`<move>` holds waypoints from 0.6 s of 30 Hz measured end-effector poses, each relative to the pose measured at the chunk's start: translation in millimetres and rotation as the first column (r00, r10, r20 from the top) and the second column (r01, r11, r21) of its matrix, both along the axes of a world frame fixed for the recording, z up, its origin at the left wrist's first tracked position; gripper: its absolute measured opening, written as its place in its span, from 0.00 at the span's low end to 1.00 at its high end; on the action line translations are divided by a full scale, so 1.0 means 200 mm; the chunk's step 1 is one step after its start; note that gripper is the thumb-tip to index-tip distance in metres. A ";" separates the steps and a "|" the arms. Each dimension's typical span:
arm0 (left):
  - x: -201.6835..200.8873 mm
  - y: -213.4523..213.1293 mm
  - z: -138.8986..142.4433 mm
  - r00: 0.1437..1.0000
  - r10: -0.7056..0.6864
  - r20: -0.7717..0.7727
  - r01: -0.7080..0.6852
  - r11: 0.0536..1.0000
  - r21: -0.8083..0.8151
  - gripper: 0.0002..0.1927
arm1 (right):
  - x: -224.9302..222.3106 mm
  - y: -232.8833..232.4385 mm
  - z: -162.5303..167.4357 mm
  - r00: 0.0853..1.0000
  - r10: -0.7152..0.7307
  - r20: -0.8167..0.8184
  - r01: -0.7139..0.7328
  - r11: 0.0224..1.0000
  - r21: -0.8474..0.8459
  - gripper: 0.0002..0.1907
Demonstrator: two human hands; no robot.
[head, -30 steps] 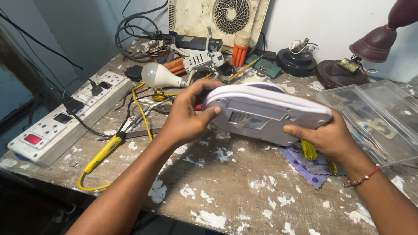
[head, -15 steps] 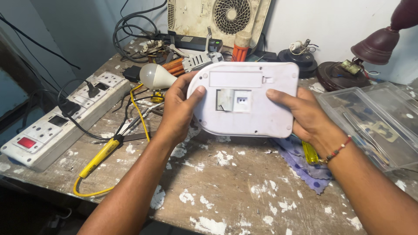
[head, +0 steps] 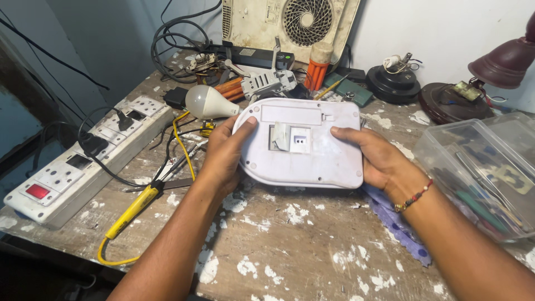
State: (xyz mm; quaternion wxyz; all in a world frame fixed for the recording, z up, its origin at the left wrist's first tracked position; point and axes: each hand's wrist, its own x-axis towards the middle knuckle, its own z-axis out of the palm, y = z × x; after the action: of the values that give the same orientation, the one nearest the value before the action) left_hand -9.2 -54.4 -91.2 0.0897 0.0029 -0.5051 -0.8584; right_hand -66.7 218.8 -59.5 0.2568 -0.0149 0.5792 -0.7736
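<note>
your left hand (head: 223,159) and right hand (head: 370,159) each grasp a side of one white device (head: 301,142), underside up, just above the surface (head: 290,245). beside it lie one bulb (head: 203,101), one yellow soldering iron (head: 134,203), one power strip (head: 83,161).

You have two hands in view, your left hand (head: 223,159) and your right hand (head: 372,159), and between them one white plastic casing (head: 304,147). On the tabletop (head: 290,245) you can count one white light bulb (head: 207,102), one yellow-handled soldering iron (head: 132,205), and one long white power strip (head: 83,161) with two black plugs in it. At the back stands one cream fan unit (head: 290,25). One orange-handled tool (head: 317,69) stands upright before it. To your right there is one clear plastic box (head: 479,173), one dark red lamp (head: 504,61) and one blue patterned cloth (head: 395,223). You wear one beaded bracelet (head: 413,196).
</note>
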 end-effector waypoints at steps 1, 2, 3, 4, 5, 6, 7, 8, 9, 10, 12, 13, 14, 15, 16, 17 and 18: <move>0.01 0.00 0.00 1.000 -0.017 -0.025 0.017 1.000 0.005 0.26 | 0.02 0.00 -0.01 0.999 -0.018 -0.049 0.018 1.000 -0.001 0.26; 0.02 0.00 0.01 0.998 -0.034 -0.051 0.035 0.999 0.010 0.26 | 0.04 0.00 -0.03 0.994 -0.036 -0.099 0.036 0.999 -0.003 0.25; 0.03 0.01 0.01 0.996 -0.051 -0.077 0.053 0.999 0.014 0.27 | 0.05 0.01 -0.03 0.990 -0.038 -0.132 0.036 0.999 -0.023 0.25; 0.05 0.01 0.01 0.994 -0.057 -0.090 0.058 0.998 0.004 0.28 | 0.07 0.01 -0.04 0.986 -0.041 -0.163 0.034 0.998 -0.044 0.25; 0.06 0.00 0.02 0.992 -0.065 -0.104 0.064 0.998 -0.008 0.30 | 0.08 0.01 -0.05 0.980 -0.045 -0.196 0.033 0.997 -0.066 0.25; 0.07 0.01 0.03 0.990 -0.074 -0.119 0.072 0.997 -0.020 0.31 | 0.09 0.01 -0.05 0.976 -0.052 -0.212 0.037 0.997 -0.072 0.25; 0.08 0.01 0.03 0.988 -0.088 -0.127 0.087 0.996 -0.012 0.32 | 0.10 0.01 -0.06 0.972 -0.058 -0.228 0.041 0.996 -0.079 0.25; 0.09 0.02 0.03 0.986 -0.100 -0.136 0.100 0.995 -0.006 0.32 | 0.11 0.02 -0.06 0.968 -0.063 -0.244 0.043 0.995 -0.085 0.25; 0.10 0.03 0.03 0.984 -0.110 -0.143 0.112 0.994 0.000 0.33 | 0.11 0.02 -0.06 0.964 -0.064 -0.259 0.042 0.995 -0.091 0.25; 0.10 0.03 0.03 0.983 -0.109 -0.146 0.110 0.994 -0.003 0.33 | 0.11 0.03 -0.06 0.960 -0.065 -0.272 0.040 0.995 -0.097 0.25; 0.10 0.03 0.04 0.982 -0.109 -0.154 0.109 0.994 -0.008 0.34 | 0.12 0.03 -0.07 0.951 -0.062 -0.303 0.030 0.994 -0.108 0.25; 0.10 0.04 0.04 0.984 -0.103 -0.146 0.101 0.995 -0.017 0.34 | 0.12 0.04 -0.07 0.946 -0.057 -0.318 0.022 0.993 -0.113 0.25; 0.11 0.04 0.04 0.986 -0.097 -0.137 0.095 0.995 -0.026 0.34 | 0.12 0.04 -0.07 0.942 -0.053 -0.333 0.014 0.993 -0.118 0.25; 0.11 0.04 0.04 0.987 -0.092 -0.130 0.088 0.995 -0.035 0.35 | 0.12 0.05 -0.07 0.941 -0.055 -0.335 0.016 0.993 -0.121 0.25; 0.11 0.04 0.04 0.985 -0.095 -0.145 0.091 0.995 -0.034 0.35 | 0.12 0.05 -0.08 0.940 -0.058 -0.335 0.017 0.992 -0.124 0.25; 0.11 0.04 0.04 0.982 -0.099 -0.160 0.095 0.995 -0.032 0.35 | 0.13 0.05 -0.08 0.940 -0.060 -0.335 0.018 0.992 -0.127 0.26; 0.11 0.04 0.04 0.979 -0.103 -0.175 0.100 0.995 -0.031 0.35 | 0.13 0.05 -0.08 0.942 -0.060 -0.330 0.020 0.992 -0.125 0.25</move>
State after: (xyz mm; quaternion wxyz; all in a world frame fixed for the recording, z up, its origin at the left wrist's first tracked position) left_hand 12.1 -45.7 -83.8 0.0903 -0.1001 -0.5039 -0.8532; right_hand -41.5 228.9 -75.6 0.1382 -0.1489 0.5667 -0.7985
